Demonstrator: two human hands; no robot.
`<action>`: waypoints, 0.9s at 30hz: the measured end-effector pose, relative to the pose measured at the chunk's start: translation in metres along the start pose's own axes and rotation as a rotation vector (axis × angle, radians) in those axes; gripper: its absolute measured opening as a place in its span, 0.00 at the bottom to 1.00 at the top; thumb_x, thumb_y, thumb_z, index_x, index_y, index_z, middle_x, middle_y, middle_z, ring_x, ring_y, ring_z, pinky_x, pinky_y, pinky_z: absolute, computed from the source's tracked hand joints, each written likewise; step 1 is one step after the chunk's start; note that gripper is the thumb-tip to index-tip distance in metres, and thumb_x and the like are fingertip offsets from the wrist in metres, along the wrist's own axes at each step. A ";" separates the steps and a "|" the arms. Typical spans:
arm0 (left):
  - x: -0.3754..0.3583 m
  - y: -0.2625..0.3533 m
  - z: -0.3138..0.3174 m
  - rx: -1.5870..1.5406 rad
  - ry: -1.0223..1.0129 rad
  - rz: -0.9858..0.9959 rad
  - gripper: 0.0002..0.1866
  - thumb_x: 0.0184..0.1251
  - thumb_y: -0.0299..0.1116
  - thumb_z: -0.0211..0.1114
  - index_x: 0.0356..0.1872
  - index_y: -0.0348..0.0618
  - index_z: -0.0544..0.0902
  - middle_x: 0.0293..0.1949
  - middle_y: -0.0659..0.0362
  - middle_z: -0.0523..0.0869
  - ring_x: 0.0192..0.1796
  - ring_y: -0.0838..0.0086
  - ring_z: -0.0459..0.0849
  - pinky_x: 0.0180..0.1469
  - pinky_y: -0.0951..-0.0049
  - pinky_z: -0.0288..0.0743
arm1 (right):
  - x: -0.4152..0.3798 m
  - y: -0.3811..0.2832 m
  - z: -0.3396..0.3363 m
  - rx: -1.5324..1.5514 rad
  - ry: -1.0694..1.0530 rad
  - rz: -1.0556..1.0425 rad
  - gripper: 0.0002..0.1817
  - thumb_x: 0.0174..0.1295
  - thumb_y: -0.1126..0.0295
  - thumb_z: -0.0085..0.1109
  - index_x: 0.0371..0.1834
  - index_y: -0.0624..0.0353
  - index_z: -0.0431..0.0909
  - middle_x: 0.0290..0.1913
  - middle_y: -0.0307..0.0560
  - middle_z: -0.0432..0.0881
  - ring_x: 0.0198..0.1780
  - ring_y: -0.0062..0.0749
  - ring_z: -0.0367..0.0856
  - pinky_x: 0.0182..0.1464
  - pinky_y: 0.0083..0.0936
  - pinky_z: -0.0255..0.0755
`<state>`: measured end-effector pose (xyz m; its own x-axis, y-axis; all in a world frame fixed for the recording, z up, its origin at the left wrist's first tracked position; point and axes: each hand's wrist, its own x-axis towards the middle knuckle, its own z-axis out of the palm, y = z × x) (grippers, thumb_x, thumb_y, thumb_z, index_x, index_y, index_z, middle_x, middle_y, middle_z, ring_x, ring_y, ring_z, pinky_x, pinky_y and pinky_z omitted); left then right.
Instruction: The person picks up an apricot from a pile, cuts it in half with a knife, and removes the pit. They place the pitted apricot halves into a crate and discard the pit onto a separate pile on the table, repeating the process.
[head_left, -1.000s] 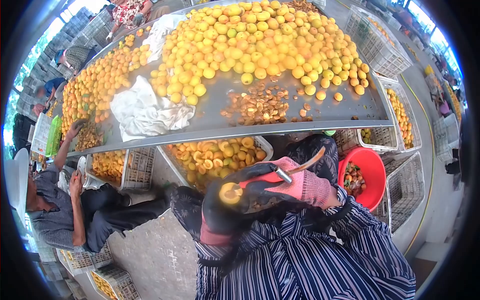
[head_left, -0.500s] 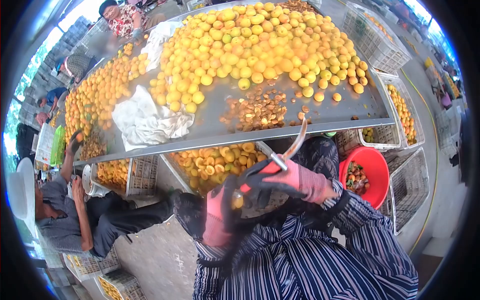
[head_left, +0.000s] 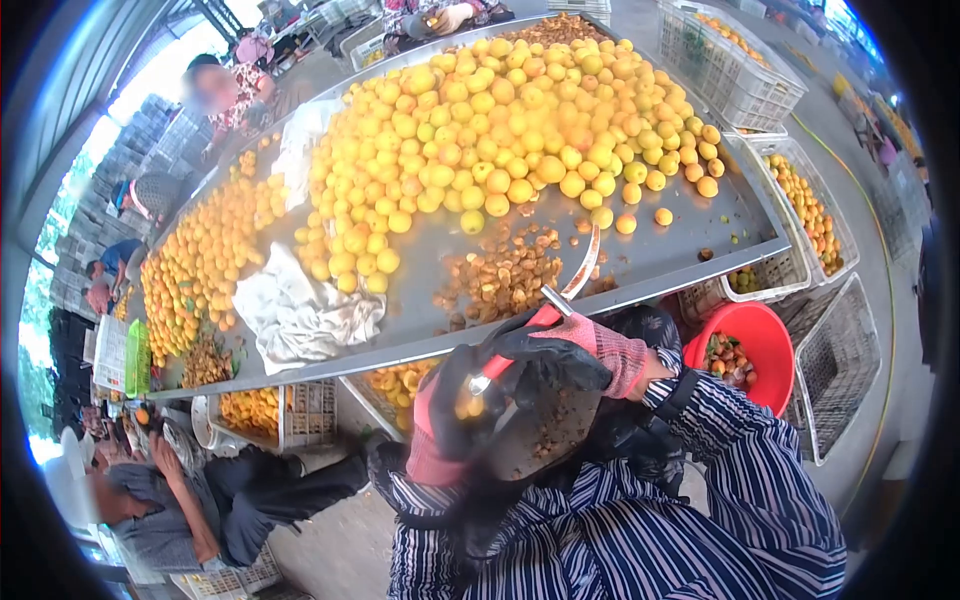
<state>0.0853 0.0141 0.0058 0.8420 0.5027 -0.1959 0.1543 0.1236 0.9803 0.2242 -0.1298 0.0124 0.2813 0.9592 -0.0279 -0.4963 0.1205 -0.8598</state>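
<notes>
Both my hands wear pink gloves with dark palms, and they meet above my lap. My right hand (head_left: 570,352) is closed around a red-handled curved knife (head_left: 583,268), whose long blade points up over the table edge. The other end of its handle has a metal tip, which is right at an apricot (head_left: 469,403) in my left hand (head_left: 432,430). That hand is curled around the fruit, and motion blurs its fingers. In front of the hands, a heap of apricots (head_left: 470,140) covers the metal table (head_left: 420,290), with brown apricot pits (head_left: 505,270) piled near the edge.
A white cloth (head_left: 300,315) lies left of the pits. Below the table edge stands a crate of apricot halves (head_left: 395,385). At right are a red bucket (head_left: 755,330) holding scraps and a grey crate (head_left: 840,365). A seated person in a hat (head_left: 165,500) is on my left.
The view has shifted and tilted. The knife's metal-tipped end now shows at the apricot, and my right hand has turned slightly. The co-worker on the left has lowered an arm from the table.
</notes>
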 end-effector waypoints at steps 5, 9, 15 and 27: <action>0.037 0.002 -0.002 0.363 -0.102 0.376 0.20 0.71 0.42 0.45 0.40 0.33 0.77 0.21 0.58 0.78 0.20 0.80 0.75 0.19 0.86 0.63 | 0.008 0.004 -0.012 0.224 0.050 0.006 0.19 0.66 0.64 0.50 0.54 0.65 0.73 0.43 0.50 0.81 0.37 0.31 0.82 0.39 0.24 0.76; 0.071 0.008 0.002 0.710 -0.126 1.079 0.19 0.69 0.43 0.48 0.40 0.33 0.77 0.21 0.58 0.79 0.18 0.78 0.76 0.18 0.84 0.63 | 0.020 0.001 -0.031 0.270 0.084 0.046 0.18 0.64 0.61 0.52 0.49 0.64 0.77 0.38 0.49 0.83 0.30 0.32 0.83 0.31 0.23 0.76; 0.096 -0.004 -0.001 0.308 -0.463 0.208 0.18 0.68 0.42 0.50 0.42 0.35 0.78 0.24 0.56 0.80 0.17 0.76 0.76 0.17 0.81 0.66 | 0.032 -0.001 -0.057 0.196 0.031 0.030 0.17 0.64 0.65 0.51 0.47 0.68 0.77 0.35 0.53 0.83 0.29 0.34 0.83 0.30 0.24 0.77; 0.116 -0.013 0.036 -0.127 0.086 0.354 0.20 0.71 0.42 0.43 0.47 0.34 0.74 0.47 0.51 0.79 0.44 0.69 0.81 0.43 0.72 0.77 | 0.053 0.014 -0.052 0.330 0.285 -0.232 0.15 0.63 0.69 0.53 0.48 0.70 0.75 0.40 0.51 0.83 0.34 0.31 0.83 0.35 0.25 0.78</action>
<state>0.1996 0.0396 -0.0291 0.7845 0.6024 0.1473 -0.2083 0.0322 0.9775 0.2744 -0.0904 -0.0275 0.6057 0.7951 -0.0326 -0.6145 0.4413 -0.6539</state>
